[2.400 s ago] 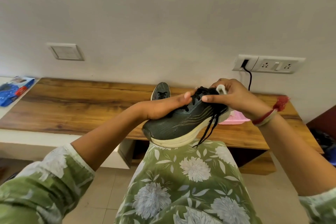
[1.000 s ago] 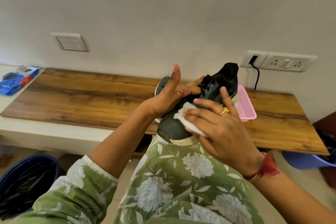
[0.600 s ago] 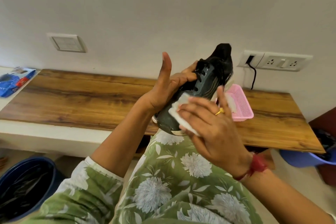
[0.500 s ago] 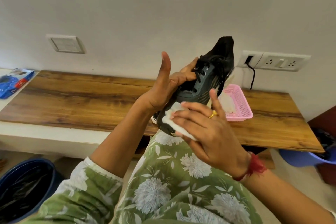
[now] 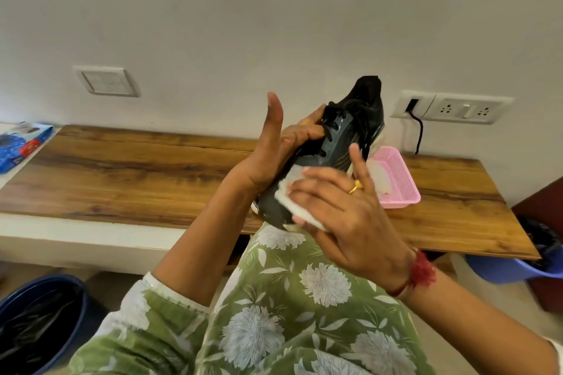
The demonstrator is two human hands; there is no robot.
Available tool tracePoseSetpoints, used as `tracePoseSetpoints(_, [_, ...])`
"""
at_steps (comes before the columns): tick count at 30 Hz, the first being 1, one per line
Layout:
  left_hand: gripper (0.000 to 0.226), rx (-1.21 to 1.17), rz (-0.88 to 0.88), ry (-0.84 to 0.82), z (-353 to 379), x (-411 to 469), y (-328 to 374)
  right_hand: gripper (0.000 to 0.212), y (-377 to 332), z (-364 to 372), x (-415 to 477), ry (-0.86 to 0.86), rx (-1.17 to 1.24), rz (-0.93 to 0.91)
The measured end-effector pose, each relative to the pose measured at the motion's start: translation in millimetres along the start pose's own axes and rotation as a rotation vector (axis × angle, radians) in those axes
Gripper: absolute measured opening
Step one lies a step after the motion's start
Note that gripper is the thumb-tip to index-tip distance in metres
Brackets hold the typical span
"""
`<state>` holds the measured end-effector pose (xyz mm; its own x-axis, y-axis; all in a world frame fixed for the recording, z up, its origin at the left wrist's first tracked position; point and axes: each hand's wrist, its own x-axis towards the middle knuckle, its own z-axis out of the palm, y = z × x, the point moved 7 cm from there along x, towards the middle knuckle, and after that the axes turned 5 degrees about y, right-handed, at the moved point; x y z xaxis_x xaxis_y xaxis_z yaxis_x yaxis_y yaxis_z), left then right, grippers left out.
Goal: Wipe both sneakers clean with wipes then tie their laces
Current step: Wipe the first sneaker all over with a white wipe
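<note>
Centre frame: L hand (image 5: pixel 274 152) fingers clasp sneaker (image 5: pixel 341 137) heel-up to brace it; R hand (image 5: pixel 344 216) fingers, flat, press wipe (image 5: pixel 286 192) onto toe.

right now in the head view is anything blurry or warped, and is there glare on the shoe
Head view: soft, even light with no hard shadows; a sheen glints on the side of the shoe; the right hand and its forearm look softened by motion blur; the wide lens bows the wooden shelf and tilts the wall sockets.
</note>
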<state>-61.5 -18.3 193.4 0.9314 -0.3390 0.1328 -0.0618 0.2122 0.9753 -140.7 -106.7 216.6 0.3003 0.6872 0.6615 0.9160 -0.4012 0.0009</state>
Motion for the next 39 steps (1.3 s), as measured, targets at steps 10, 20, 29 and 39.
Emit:
tracePoseSetpoints(10, [0.131, -0.009, 0.041, -0.024, -9.6, 4.7, 6.6, 0.030, 5.1, 3.0, 11.3, -0.012, -0.008, 0.008])
tracePoseSetpoints(20, [0.133, -0.128, 0.034, 0.014, -40.8, 6.4, 6.3, 0.032, 10.3, 21.4, 29.8, 0.055, -0.042, 0.098])
tracePoseSetpoints(29, [0.121, -0.133, 0.046, 0.078, -57.4, 13.8, 10.9, 0.039, 30.1, 29.0, 33.8, 0.155, 0.932, 0.643])
tracePoseSetpoints(39, [0.134, 0.044, 0.008, -0.017, -8.1, 35.3, 3.3, 0.036, 60.2, 11.5, 16.0, -0.002, 0.109, 0.017])
